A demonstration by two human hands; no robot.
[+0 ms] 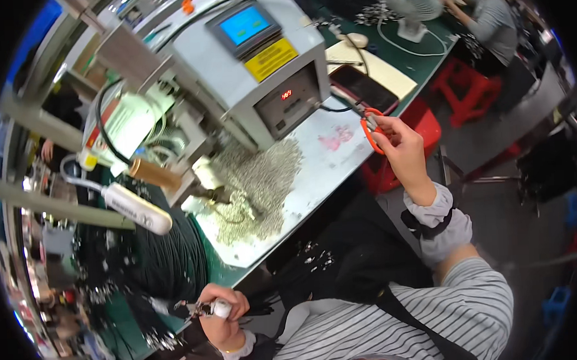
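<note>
My right hand (pixel 401 150) is closed round the orange handles of a pair of scissors (pixel 371 138), held at the right edge of the bench beside a dark phone (pixel 364 88). Low in the head view, my left hand (pixel 225 314) grips a bunch of dark cords with small silvery ends (pixel 194 307); white wrapping shows on one finger. Between the hands, a heap of tiny metal pieces (pixel 266 181) covers part of the white worktop (pixel 327 172). More black cords with shiny tips (pixel 317 253) lie across my lap.
A grey machine (pixel 232 73) with a lit blue screen stands behind the metal pieces. A white lamp head (pixel 135 209) and coiled black cord (pixel 166 259) are at left. A fan (pixel 409 1), red stools (pixel 465 92) and another person (pixel 496 29) are at upper right.
</note>
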